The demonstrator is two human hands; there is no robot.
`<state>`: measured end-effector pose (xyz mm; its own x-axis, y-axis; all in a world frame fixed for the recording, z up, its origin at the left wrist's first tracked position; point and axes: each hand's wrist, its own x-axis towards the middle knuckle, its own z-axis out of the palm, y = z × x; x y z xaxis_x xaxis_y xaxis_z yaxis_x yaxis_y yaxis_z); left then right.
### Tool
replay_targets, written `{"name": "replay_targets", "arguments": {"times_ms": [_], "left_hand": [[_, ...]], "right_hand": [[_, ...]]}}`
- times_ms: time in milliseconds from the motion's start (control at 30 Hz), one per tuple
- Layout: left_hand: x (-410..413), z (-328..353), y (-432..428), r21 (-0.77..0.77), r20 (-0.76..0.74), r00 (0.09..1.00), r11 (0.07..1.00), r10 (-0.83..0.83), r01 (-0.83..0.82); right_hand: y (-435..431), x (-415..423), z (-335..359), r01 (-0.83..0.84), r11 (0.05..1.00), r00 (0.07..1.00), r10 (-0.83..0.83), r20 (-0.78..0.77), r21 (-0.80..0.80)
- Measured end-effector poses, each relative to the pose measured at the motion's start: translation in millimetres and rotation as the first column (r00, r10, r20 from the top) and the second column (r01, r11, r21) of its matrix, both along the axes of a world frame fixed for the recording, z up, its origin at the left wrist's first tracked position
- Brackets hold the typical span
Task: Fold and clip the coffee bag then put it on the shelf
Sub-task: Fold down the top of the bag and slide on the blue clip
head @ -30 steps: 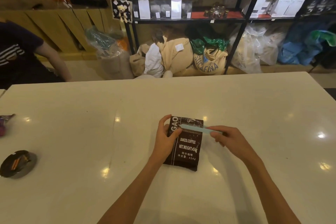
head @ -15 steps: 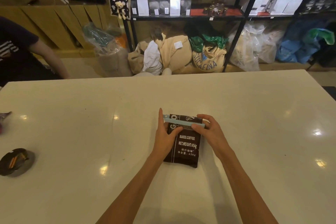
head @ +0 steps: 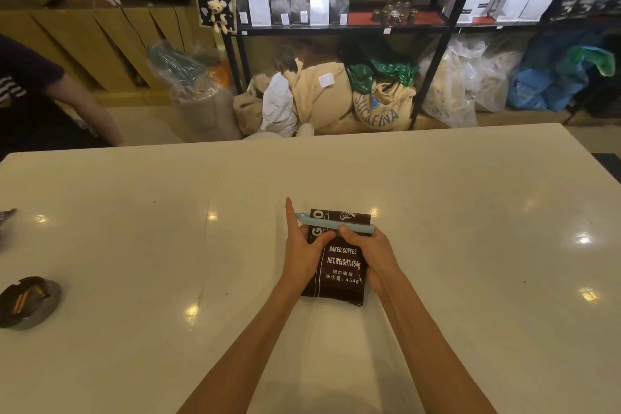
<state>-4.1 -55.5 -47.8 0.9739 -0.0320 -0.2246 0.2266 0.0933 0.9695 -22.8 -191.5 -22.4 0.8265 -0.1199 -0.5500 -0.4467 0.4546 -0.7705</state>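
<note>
Flat on the white table [head: 437,198], just below its middle, lies the coffee bag [head: 337,274], caught between both hands. A pale blue clip [head: 336,223] runs across the bag near its folded top, from about 9 o'clock to 3 o'clock, with a short strip of the fold showing above it.

At the bag's 9 o'clock side sits the left hand [head: 302,254]: its thumb presses the bag face just under the clip, its forefinger points straight up past the clip's left end, and the other fingers are hidden behind the bag. At the 3 o'clock side the right hand [head: 368,250] is curled closed around the clip's right half, thumb on top near the clip's middle, palm along the bag's edge.

The bag is dark brown and glossy, with white print reading "BAKED.COFFEE" and "NET.WEIGHT:454g", a thin white vertical line and a large "GO" on the left.

At 9 o'clock, near the table's left edge, is a dark ashtray [head: 28,301]. At 12 o'clock, beyond the table, stands a black shelf [head: 336,28] with bags and jars, and sacks [head: 379,104] beneath. At 10 o'clock a seated person's arm [head: 87,107] shows.
</note>
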Motion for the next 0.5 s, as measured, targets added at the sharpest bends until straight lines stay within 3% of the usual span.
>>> {"name": "replay_targets", "arguments": {"times_ms": [233, 500], "left_hand": [[-4, 6, 2, -0.123, -0.069, 0.997, 0.992, 0.03, -0.038], [-5, 9, 3, -0.138, -0.128, 0.989, 0.986, 0.072, -0.089]], "right_hand": [[4, 1, -7, 0.034, 0.997, 0.999, -0.033, 0.017, -0.074], [5, 3, -9, 0.023, 0.994, 0.999, -0.02, 0.03, -0.109]]}}
